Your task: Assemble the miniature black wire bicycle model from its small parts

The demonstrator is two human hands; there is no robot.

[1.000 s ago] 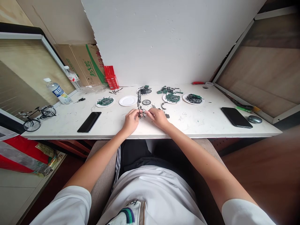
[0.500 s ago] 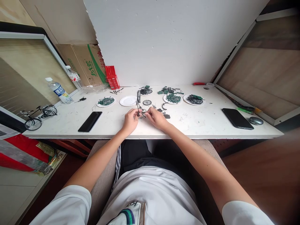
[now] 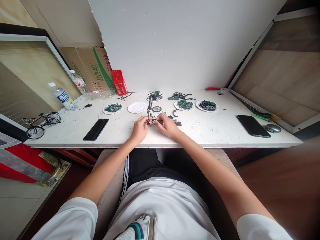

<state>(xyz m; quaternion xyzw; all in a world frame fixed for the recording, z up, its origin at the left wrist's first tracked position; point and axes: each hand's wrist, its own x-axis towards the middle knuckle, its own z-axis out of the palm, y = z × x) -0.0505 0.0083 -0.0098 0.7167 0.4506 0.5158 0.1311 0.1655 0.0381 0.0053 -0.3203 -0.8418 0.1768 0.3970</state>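
Note:
Between my hands, above the table's front middle, is a partly built black model bicycle (image 3: 149, 111), its one wheel pointing away from me. My left hand (image 3: 140, 128) is closed with its fingertips on the bicycle's left side. Thumb and fingers of my right hand (image 3: 166, 126) pinch at its right side; the exact part between them is too small to make out. A loose spoked wheel (image 3: 157, 109) lies just behind the hands. Dark flat pieces (image 3: 177, 123) lie beside my right hand, partly hidden by it, and a curved black part (image 3: 175, 113) is behind them.
Paper plates with green and black bicycle parts (image 3: 207, 106) stand along the back, beside a bare white plate (image 3: 137, 107). A finished model bicycle (image 3: 41, 124) stands far left. Phones (image 3: 96, 129) lie on both sides. Bottles (image 3: 63, 97) and a red box (image 3: 120, 82) are back left.
The bicycle has turned slightly, its wheel swinging a little to the right. Both hands stay in nearly the same place, with small finger shifts.

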